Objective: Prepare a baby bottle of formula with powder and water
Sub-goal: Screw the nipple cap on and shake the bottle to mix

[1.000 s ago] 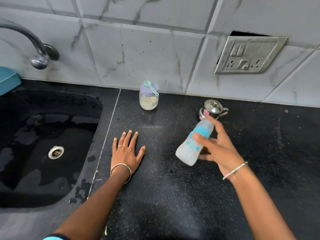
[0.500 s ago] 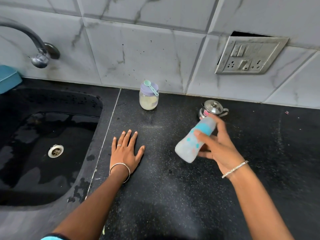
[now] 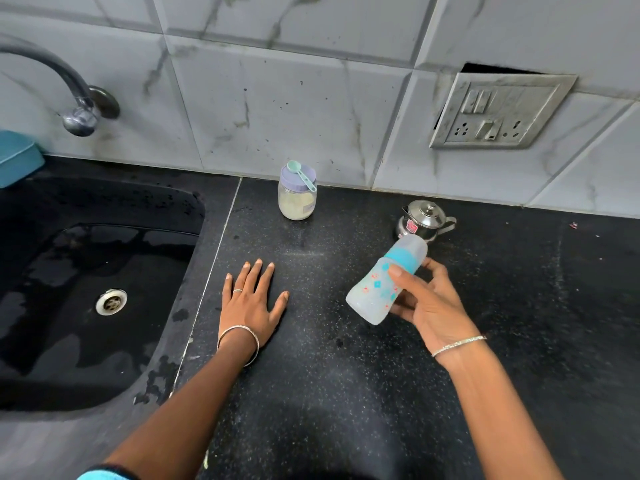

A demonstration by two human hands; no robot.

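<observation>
Frosted baby bottle [image 3: 371,295] tilted in right hand [image 3: 433,306]
Its fingers [image 3: 407,280] grip the bottle; left hand [image 3: 251,304], at nine o'clock, lies flat-fingered on the surface [image 3: 329,393].

The baby bottle [image 3: 377,289] hides the lower front of the steel kettle [image 3: 424,216] — its red sticker [image 3: 411,226] is unreadably small; the left edge cuts off the teal box [image 3: 17,155] and the tap [image 3: 52,71].

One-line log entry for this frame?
right hand holds capped baby bottle tilted | left hand flat on countertop | powder jar lidded, scoop on lid
</observation>
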